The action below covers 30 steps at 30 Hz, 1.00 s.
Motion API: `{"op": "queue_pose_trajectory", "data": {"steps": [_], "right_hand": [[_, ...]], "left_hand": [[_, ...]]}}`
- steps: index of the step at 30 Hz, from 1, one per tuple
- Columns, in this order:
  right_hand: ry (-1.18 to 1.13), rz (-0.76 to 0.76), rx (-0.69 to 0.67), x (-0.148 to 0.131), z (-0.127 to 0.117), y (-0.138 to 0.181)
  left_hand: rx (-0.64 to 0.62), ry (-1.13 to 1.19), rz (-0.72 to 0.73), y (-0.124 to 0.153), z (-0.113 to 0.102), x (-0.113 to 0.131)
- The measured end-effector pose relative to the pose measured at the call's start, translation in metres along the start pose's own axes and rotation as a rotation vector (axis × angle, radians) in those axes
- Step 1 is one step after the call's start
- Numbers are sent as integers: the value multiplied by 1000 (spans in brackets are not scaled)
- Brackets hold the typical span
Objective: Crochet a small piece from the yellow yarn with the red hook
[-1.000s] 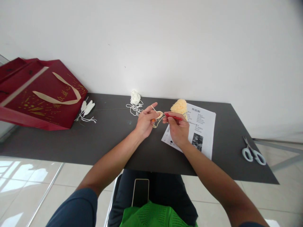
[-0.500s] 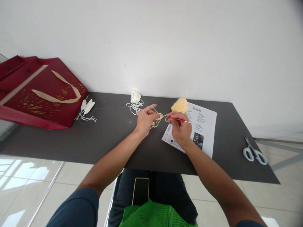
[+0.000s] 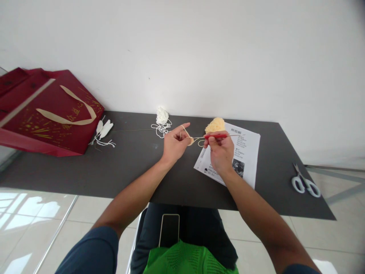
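Above the dark table (image 3: 137, 167), my left hand (image 3: 174, 143) pinches a small peach crochet piece (image 3: 190, 141), with the yarn strand looped over its raised forefinger. Level with it, my right hand (image 3: 219, 150) is closed on a red-handled crochet hook (image 3: 219, 136), which lies level with its tip pointing left at the piece. A loop of peach yarn hangs between the two hands. The peach yarn ball (image 3: 215, 125) rests just behind the right hand, on the upper left corner of a printed sheet (image 3: 245, 154).
A white yarn tangle (image 3: 162, 118) lies at the table's back edge. A red gift bag (image 3: 45, 112) lies on its side at the left, with small white pieces (image 3: 104, 131) beside it. Scissors (image 3: 304, 183) lie at the right edge. A phone (image 3: 169, 230) rests on my lap.
My right hand has turned the hook from slanting to nearly level and raised it a little. My left hand has lifted slightly, and the yarn between the hands is drawn tighter.
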State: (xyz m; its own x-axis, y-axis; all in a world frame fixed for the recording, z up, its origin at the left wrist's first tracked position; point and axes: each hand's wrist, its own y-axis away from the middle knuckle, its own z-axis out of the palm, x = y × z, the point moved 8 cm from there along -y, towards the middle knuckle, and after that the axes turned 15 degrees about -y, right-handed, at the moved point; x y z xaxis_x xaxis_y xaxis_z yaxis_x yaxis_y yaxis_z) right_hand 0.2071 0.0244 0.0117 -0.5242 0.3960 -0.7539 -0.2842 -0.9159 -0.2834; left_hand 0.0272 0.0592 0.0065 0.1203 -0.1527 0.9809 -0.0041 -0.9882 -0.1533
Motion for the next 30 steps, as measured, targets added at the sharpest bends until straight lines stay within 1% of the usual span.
{"op": "queue_pose_trajectory", "data": {"steps": [5, 9, 13, 19, 22, 27, 30], "right_hand": [[-109, 110, 47, 6, 0, -1], [-183, 211, 82, 19, -1, 2], [-182, 251, 80, 31, -3, 6], [-159, 257, 101, 36, -8, 6], [-136, 240, 97, 33, -5, 6], [-80, 164, 73, 23, 3, 7], [-80, 151, 81, 22, 5, 8]], "left_hand": [[-18, 111, -67, -2, 2, -4], [-16, 121, -84, 0, 5, -4], [-13, 131, -91, 3, 6, -6], [15, 198, -37, 2, 5, -1], [0, 207, -25, 0, 6, -1], [-46, 129, -4, 0, 7, 0], [-48, 142, 1, 1, 6, 1]]}}
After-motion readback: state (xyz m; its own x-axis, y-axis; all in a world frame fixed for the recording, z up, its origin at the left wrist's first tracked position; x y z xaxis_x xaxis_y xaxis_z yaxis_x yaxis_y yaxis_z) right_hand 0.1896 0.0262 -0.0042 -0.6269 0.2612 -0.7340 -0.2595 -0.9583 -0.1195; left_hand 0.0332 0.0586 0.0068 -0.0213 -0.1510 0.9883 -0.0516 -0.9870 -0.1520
